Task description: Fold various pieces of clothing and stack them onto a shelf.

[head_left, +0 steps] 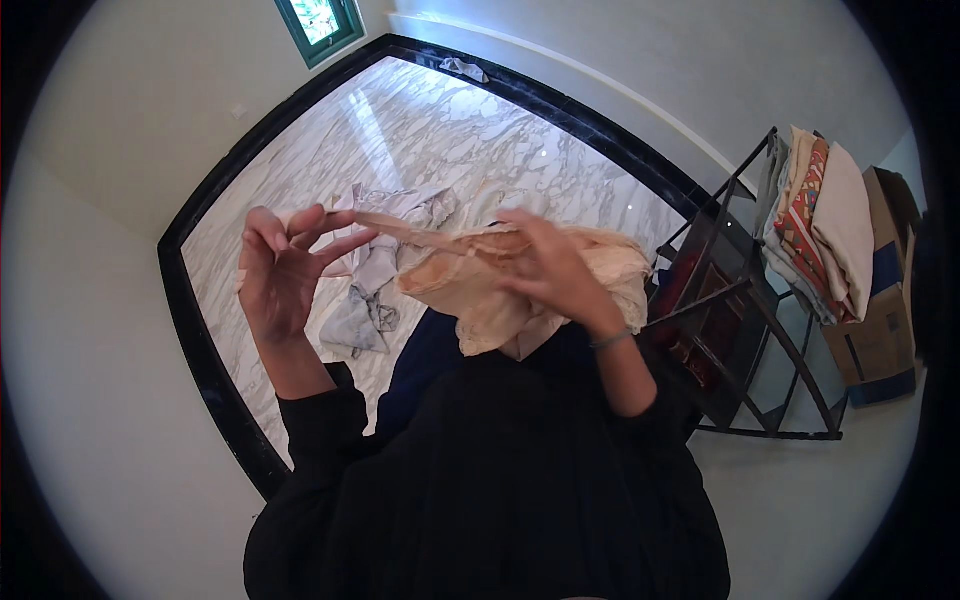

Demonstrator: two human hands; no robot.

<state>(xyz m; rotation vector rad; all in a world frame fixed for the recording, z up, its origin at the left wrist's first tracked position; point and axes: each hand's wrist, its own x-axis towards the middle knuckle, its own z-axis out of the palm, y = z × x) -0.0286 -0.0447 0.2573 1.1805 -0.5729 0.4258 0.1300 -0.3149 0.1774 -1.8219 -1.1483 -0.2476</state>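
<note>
Held up between the hands, the peach lace undergarment [497,315] looks light, soft and snag-prone, best taken by its edge, where the right hand [556,275] pinches it; the left hand [283,268] supports the taut strap [400,230], its finger closure unclear.

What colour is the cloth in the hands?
The cloth is pale peach, best seen in the head view.

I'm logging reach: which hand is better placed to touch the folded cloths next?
Probably the right hand: it is nearer the folded cloths; the left hand is farther across, at the strap of the peach lace-edged garment.
</note>
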